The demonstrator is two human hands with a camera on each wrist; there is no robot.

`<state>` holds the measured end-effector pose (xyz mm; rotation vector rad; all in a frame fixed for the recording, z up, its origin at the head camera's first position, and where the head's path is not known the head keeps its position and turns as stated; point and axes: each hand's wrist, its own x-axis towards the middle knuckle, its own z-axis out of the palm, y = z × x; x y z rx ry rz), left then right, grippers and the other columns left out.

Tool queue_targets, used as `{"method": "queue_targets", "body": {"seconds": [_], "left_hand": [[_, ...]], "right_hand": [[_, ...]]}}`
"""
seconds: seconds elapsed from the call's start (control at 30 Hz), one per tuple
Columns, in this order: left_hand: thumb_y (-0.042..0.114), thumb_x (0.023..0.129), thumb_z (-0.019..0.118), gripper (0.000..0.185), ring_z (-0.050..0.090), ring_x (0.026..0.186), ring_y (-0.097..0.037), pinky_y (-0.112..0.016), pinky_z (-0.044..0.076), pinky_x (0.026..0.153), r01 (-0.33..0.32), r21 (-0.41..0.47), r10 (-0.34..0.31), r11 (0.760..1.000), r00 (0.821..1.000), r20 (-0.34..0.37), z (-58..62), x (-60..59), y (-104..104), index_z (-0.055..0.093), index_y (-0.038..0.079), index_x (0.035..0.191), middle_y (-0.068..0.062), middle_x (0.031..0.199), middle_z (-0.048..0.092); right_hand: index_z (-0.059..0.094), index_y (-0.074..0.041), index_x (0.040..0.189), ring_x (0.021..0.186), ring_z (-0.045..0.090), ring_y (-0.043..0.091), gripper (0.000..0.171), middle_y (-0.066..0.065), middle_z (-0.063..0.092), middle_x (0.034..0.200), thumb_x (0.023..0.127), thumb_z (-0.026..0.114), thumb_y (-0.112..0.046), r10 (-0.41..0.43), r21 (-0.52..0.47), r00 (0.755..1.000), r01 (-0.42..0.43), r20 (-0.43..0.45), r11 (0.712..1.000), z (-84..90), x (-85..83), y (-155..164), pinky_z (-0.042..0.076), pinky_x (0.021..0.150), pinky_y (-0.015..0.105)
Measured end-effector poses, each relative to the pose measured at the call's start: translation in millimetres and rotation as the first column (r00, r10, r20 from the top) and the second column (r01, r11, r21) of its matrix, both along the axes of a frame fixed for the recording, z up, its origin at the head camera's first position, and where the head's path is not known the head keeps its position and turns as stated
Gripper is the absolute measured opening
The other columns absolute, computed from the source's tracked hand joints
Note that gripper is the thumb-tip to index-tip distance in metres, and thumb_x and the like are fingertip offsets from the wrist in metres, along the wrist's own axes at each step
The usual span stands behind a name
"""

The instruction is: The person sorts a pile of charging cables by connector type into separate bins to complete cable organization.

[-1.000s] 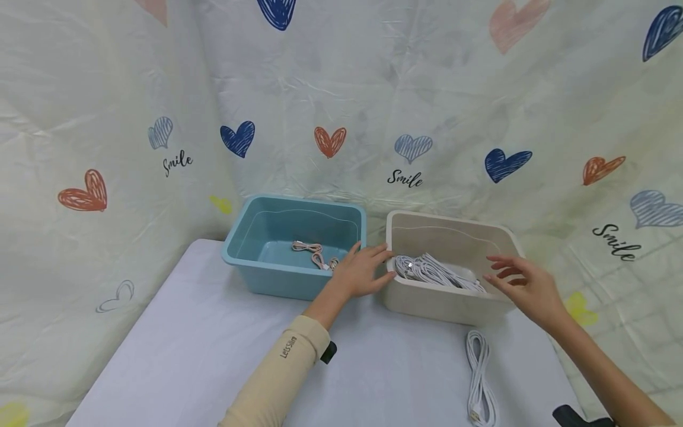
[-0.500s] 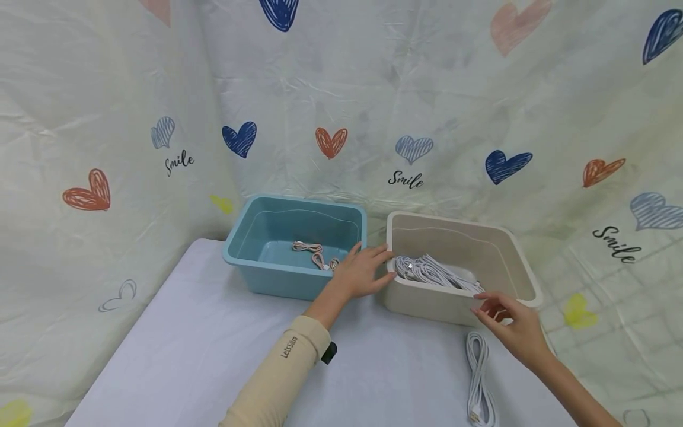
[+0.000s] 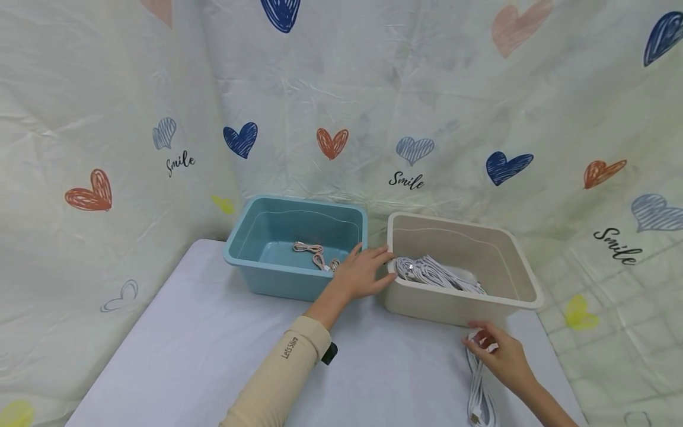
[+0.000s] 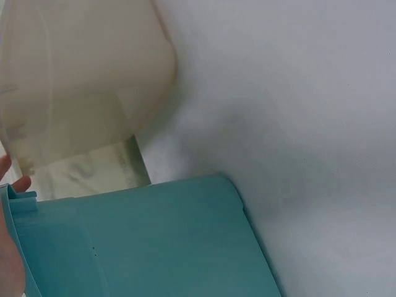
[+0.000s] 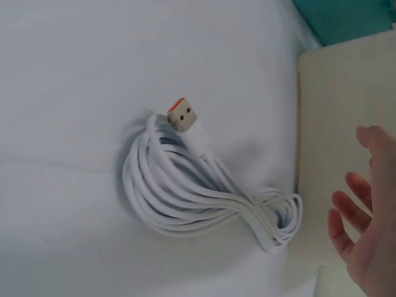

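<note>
My left hand (image 3: 360, 271) spans the gap between the blue bin (image 3: 277, 270) and the beige bin (image 3: 448, 303), touching their neighbouring rims with spread fingers. Only part of that hand (image 4: 8, 266) shows at the left wrist view's edge. A white USB cable (image 3: 477, 394), looped into a bundle, lies on the table in front of the beige bin. Over its far end is my right hand (image 3: 500, 356), fingers bent. In the right wrist view this hand (image 5: 374, 216) is apart from the cable (image 5: 185, 179), thumb and fingers separated, holding nothing.
Several bundled white cables (image 3: 440, 274) lie inside the beige bin. Small pinkish cables (image 3: 308, 247) lie in the blue one. Behind both bins hangs a heart-patterned curtain (image 3: 368, 89); a white cloth (image 3: 213, 344) covers the table.
From over the beige bin's right end, my right hand has come down and toward me to the far end of the white cable. My left hand has stayed put.
</note>
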<state>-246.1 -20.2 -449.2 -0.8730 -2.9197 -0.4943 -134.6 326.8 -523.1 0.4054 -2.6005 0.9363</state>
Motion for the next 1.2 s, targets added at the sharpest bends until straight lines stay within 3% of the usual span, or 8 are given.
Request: {"method": "queue_targets", "body": {"seconds": [0.17,0.33,0.6,0.8,0.83,0.97,1.1,1.2], "left_hand": [[0.054,0.110,0.045,0.055,0.042,0.153,-0.017,-0.053,0.016,0.132,0.006,-0.009,-0.006,1.000,1.000,0.001,0.4,0.3,0.4,0.049,0.030,0.159,0.003,0.169,0.040],[0.053,0.110,0.046,0.054,0.043,0.153,-0.019,-0.054,0.017,0.131,0.010,-0.008,-0.010,1.000,1.000,0.010,1.4,0.6,0.3,0.049,0.030,0.159,0.002,0.169,0.040],[0.053,0.110,0.046,0.055,0.043,0.153,-0.020,-0.054,0.017,0.131,0.006,-0.014,-0.006,1.000,1.000,0.011,1.1,0.7,0.0,0.049,0.030,0.159,0.002,0.169,0.040],[0.054,0.110,0.045,0.055,0.042,0.153,-0.019,-0.054,0.015,0.132,0.006,-0.014,-0.006,1.000,1.000,0.010,0.0,-0.4,-0.3,0.048,0.030,0.159,0.003,0.169,0.039],[0.054,0.110,0.045,0.055,0.042,0.153,-0.019,-0.054,0.015,0.132,0.005,-0.013,-0.005,1.000,1.000,0.010,-0.1,-0.4,-0.5,0.048,0.030,0.159,0.003,0.170,0.039],[0.055,0.110,0.044,0.055,0.042,0.154,-0.020,-0.053,0.014,0.132,-0.002,-0.014,0.003,1.000,1.000,0.012,0.1,-0.4,-1.6,0.048,0.030,0.160,0.003,0.170,0.038],[0.054,0.110,0.045,0.055,0.042,0.153,-0.019,-0.053,0.014,0.132,0.001,-0.013,-0.001,1.000,1.000,0.007,0.3,-0.1,-2.0,0.049,0.030,0.159,0.003,0.170,0.039],[0.053,0.110,0.046,0.054,0.043,0.153,-0.020,-0.055,0.016,0.131,0.009,0.000,-0.009,1.000,1.000,0.008,0.7,0.3,-1.7,0.050,0.029,0.158,0.002,0.169,0.039]], "right_hand": [[0.071,0.002,0.117,0.066,0.056,0.002,0.044,0.004,0.069,0.081,0.078,0.090,-0.007,-0.070,0.091,0.991,0.060,0.114,0.994,-13.8,3.7,11.7,0.045,0.053,0.023],[0.064,0.008,0.124,0.070,0.059,0.017,0.061,0.011,0.068,0.087,0.077,0.093,-0.018,-0.133,0.175,0.963,0.093,0.233,0.980,-27.2,1.9,24.9,0.046,0.058,0.027],[0.042,0.018,0.139,0.090,0.062,0.036,0.090,0.033,0.062,0.103,0.077,0.093,-0.021,-0.203,0.208,0.876,0.120,0.438,0.971,-39.9,-0.9,29.8,0.050,0.071,0.039],[0.029,0.026,0.141,0.110,0.052,0.062,0.099,0.054,0.046,0.120,0.079,0.091,-0.021,-0.277,0.222,0.802,0.184,0.529,0.958,-40.8,-0.1,20.2,0.053,0.089,0.064],[0.029,0.027,0.140,0.109,0.054,0.063,0.099,0.055,0.047,0.121,0.080,0.091,-0.021,-0.276,0.224,0.798,0.181,0.535,0.958,-40.0,0.0,19.6,0.053,0.089,0.065],[0.033,0.027,0.138,0.089,0.066,0.045,0.092,0.044,0.061,0.105,0.081,0.089,-0.019,-0.241,0.200,0.799,0.154,0.551,0.968,-34.9,-1.4,19.4,0.058,0.074,0.048],[0.034,0.023,0.141,0.085,0.065,0.033,0.090,0.031,0.064,0.099,0.079,0.088,-0.015,-0.214,0.163,0.773,0.145,0.598,0.976,-30.5,-3.1,18.3,0.054,0.069,0.038],[0.039,0.018,0.142,0.083,0.065,0.028,0.086,0.026,0.066,0.101,0.078,0.088,-0.011,-0.169,0.143,0.775,0.103,0.609,0.984,-27.5,-4.4,16.2,0.053,0.067,0.034]]}}
